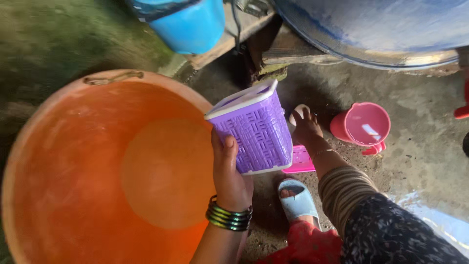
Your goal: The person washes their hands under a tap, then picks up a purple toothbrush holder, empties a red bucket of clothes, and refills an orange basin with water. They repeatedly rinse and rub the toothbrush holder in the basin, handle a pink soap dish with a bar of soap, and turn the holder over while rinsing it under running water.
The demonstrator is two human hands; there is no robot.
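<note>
My left hand (227, 171), with dark bangles on the wrist, grips a small purple woven-pattern plastic basket (256, 132) with a white rim, tilted on its side at the right edge of a big orange tub (97, 171). My right hand (305, 124) reaches down behind the basket toward the ground and closes on a small whitish object (298, 112), partly hidden. A pink flat piece (300, 161) lies on the ground under the basket.
A pink mug (364, 124) lies on the concrete floor at right. A blue bucket (188, 22) and a large blue drum (381, 29) stand at the top. My foot in a light blue slipper (298, 200) is below.
</note>
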